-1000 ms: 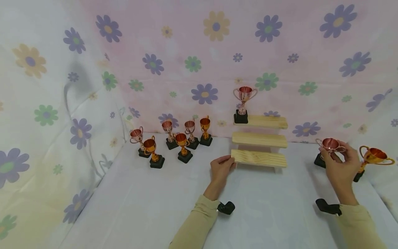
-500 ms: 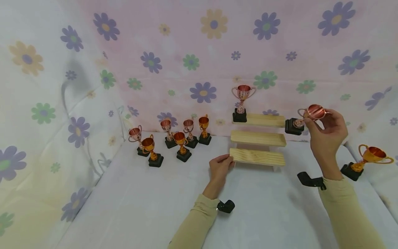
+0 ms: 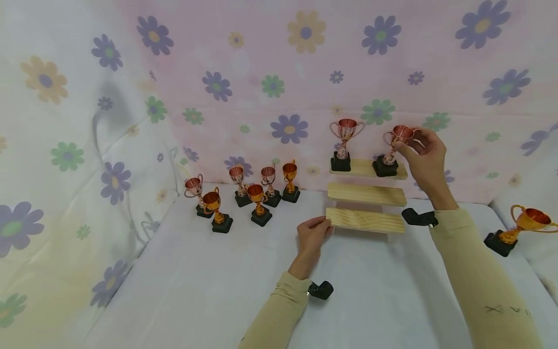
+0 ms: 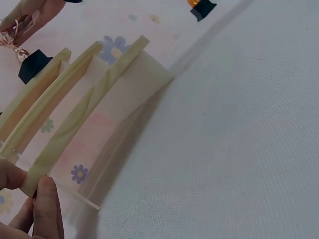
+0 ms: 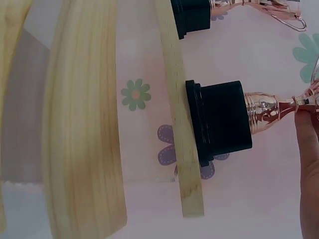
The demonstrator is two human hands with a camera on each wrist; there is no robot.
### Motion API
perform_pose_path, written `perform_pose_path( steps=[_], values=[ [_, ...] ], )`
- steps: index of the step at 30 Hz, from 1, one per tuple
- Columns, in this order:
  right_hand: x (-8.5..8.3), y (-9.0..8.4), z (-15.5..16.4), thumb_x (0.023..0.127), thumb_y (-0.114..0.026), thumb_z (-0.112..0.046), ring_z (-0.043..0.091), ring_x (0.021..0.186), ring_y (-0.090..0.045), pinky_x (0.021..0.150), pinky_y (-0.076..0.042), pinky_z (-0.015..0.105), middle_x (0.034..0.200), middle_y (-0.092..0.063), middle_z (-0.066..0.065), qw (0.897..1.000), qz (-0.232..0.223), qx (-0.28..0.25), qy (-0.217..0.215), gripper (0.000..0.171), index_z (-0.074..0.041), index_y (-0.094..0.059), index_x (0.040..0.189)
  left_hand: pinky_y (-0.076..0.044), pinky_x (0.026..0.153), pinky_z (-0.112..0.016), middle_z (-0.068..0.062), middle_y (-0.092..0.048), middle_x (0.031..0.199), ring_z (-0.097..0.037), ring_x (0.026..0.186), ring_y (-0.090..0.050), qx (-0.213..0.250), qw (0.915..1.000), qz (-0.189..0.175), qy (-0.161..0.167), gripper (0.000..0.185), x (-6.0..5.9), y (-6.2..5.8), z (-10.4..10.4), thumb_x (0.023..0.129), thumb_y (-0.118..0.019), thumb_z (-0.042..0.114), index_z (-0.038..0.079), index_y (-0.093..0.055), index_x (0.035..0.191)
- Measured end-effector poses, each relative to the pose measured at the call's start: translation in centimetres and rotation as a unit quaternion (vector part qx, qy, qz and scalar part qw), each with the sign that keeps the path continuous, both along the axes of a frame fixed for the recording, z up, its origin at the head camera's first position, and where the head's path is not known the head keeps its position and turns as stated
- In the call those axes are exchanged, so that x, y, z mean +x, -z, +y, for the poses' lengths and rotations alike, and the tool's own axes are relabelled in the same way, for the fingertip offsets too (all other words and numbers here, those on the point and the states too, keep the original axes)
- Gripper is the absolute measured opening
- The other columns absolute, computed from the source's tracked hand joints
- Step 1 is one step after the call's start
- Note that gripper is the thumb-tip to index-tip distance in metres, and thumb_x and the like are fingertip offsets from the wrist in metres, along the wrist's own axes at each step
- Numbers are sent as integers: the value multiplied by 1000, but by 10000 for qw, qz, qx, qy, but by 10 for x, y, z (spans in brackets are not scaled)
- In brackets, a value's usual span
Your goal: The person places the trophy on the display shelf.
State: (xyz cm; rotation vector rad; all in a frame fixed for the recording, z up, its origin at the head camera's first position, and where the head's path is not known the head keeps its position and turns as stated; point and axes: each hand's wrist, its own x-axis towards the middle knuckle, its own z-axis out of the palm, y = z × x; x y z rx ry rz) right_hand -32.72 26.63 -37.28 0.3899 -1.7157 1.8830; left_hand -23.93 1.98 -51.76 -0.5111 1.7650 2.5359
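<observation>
My right hand [image 3: 428, 157] holds a rose-gold trophy cup [image 3: 389, 158] by its cup at the right end of the top step. In the right wrist view its black base [image 5: 224, 119] is against or very close to that step [image 5: 182, 149]; contact is hard to tell. My left hand [image 3: 312, 238] pinches the left end of the lowest step of a three-tier wooden stand [image 3: 366, 221]. On the top step's left end another rose-gold trophy [image 3: 346, 140] stands upright. The left wrist view shows my thumb and fingers [image 4: 47, 206] on the board's end.
Left of the stand, several small trophies, gold [image 3: 256, 198] and rose-gold [image 3: 193, 188], stand on the white table [image 3: 196, 291]. A single gold trophy [image 3: 519, 225] is at the far right. A flowered cloth [image 3: 244, 58] hangs behind.
My right hand has lifted the rose-gold trophy from the table's right side and carried it left to the top step, turning it nearly upright. The left hand has stayed on the stand.
</observation>
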Motion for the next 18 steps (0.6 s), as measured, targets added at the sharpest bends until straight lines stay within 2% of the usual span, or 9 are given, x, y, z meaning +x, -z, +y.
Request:
perform_pose_path(
  steps=[7, 18],
  values=[
    [-11, -4, -10, 84, -76, 9, 13, 95, -66, 84, -56, 14, 104, -64, 4, 9992, -239, -131, -282, 33, -4, -65, 113, -63, 79, -30, -17, -71, 98, -14, 78, -70, -6, 10000, -46, -62, 18, -1, -1, 2, 88, -75, -2, -7, -72, 105],
    [-24, 0, -20, 85, -73, 12, 14, 90, -67, 78, -58, 16, 99, -64, 5, 9971, -143, -346, -658, 30, -3, -64, 110, -63, 80, -31, -19, -71, 99, -15, 79, -70, 52, 10000, -5, -49, 19, 0, -1, 2, 87, -75, -2, -8, -72, 106]
  ],
)
